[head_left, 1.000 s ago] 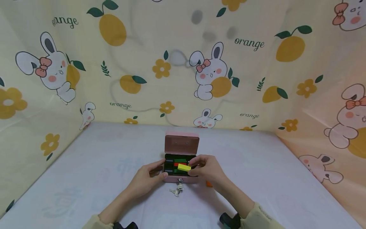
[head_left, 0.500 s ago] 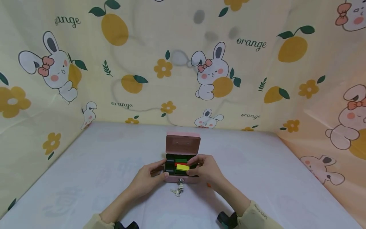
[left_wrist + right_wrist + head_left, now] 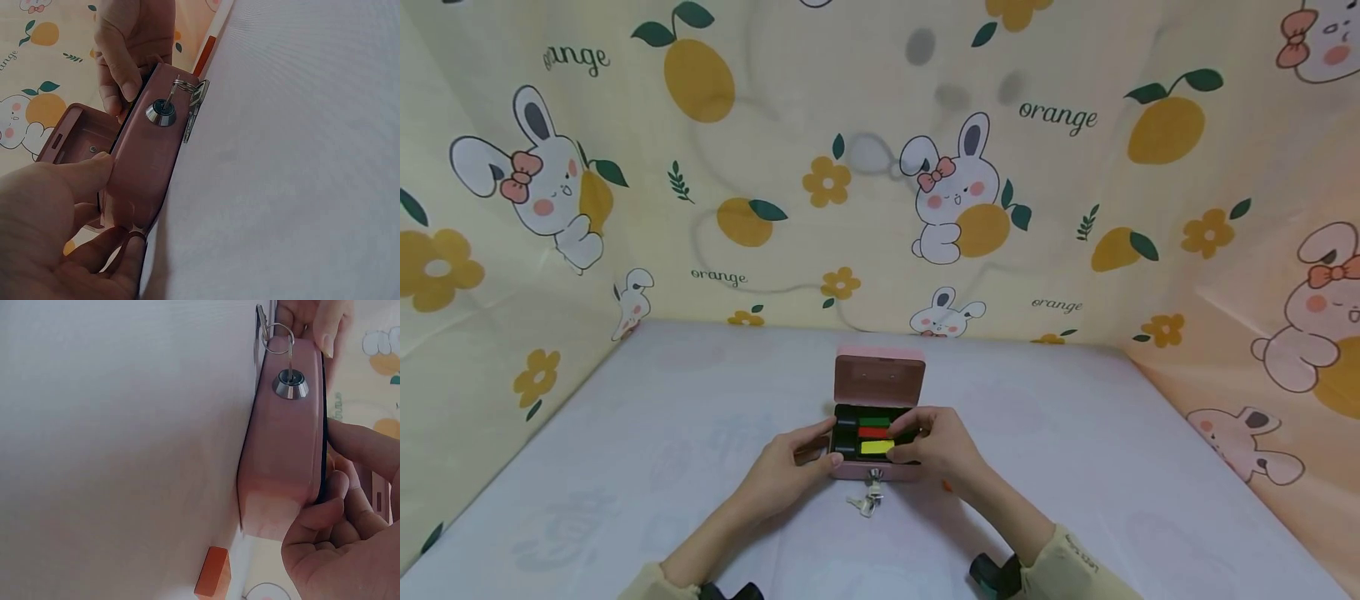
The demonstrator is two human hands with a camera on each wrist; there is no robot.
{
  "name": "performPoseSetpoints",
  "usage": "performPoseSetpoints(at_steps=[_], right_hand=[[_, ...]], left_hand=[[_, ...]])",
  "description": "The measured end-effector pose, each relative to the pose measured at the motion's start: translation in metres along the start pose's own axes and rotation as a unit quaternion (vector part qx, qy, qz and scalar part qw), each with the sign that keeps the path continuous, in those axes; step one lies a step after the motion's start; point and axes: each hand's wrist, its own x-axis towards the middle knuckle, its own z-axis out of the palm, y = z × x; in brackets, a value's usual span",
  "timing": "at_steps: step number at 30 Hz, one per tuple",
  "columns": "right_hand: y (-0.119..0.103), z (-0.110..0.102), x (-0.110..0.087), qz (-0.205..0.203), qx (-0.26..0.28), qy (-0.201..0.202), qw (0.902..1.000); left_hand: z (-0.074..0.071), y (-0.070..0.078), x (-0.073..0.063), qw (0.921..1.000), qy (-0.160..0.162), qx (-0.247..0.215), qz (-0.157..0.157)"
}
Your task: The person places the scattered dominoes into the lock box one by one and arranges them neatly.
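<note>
A small pink metal cash box (image 3: 880, 470) stands with its lid (image 3: 880, 379) raised. My left hand (image 3: 790, 462) holds the box's left end, thumb at the front rim and fingers along the side. Inside the black tray lie a green block (image 3: 874, 422), a red block (image 3: 871, 432) and a yellow block (image 3: 876, 447), lined up side by side. My right hand (image 3: 942, 446) reaches over the right rim. Its thumb overlaps the yellow block's right end, with the index fingertip apart from it near the red one. From a key in the front lock (image 3: 291, 384) hang more keys (image 3: 867, 503).
An orange block (image 3: 214, 572) lies on the white tabletop (image 3: 700, 400) at the box's right side, mostly hidden by the right arm in the head view. A cloth printed with rabbits and oranges (image 3: 865, 200) stands behind and around the table.
The yellow block has shifted slightly left and come down level beside the red block, lower than my right index fingertip. My right hand has barely moved; the left keeps its hold.
</note>
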Motion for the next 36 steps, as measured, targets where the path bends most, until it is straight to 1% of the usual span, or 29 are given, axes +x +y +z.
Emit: performPoseSetpoints(at_steps=[5,9,12,16,19,22,25,28,32,36], right_hand=[[0.002,-0.004,-0.001,0.003,0.005,-0.006,1.0],[0.004,-0.014,-0.005,0.016,0.043,-0.005,0.9989],[0.006,-0.029,-0.012,0.027,0.08,-0.002,0.9964],[0.013,-0.052,-0.02,0.042,0.102,0.001,0.9938],[0.022,-0.067,-0.022,0.052,0.111,-0.01,0.9924],[0.031,-0.077,-0.02,0.055,0.118,-0.028,0.9911],[0.038,-0.08,-0.016,0.063,0.121,-0.045,0.9897],[0.043,-0.08,-0.014,0.078,0.116,-0.052,0.9887],[0.049,-0.078,-0.012,0.094,0.101,-0.05,0.9892],[0.051,-0.078,-0.011,0.093,0.084,-0.053,0.9907]], left_hand=[[0.0,0.001,0.0,1.0,0.002,0.002,-0.002],[0.002,0.0,0.001,1.0,0.005,0.004,-0.002],[0.002,0.001,0.001,1.0,0.007,0.005,-0.002],[0.002,0.003,0.0,1.0,0.008,0.004,0.0],[0.002,0.005,-0.001,0.9999,0.011,0.005,0.004],[0.002,0.005,-0.001,0.9999,0.014,0.005,0.006],[0.001,0.005,-0.001,0.9999,0.014,0.002,0.008],[0.001,0.004,-0.001,0.9999,0.014,0.001,0.009],[0.001,0.003,-0.001,0.9999,0.011,0.004,0.008],[0.001,0.003,-0.001,0.9999,0.01,0.009,0.009]])
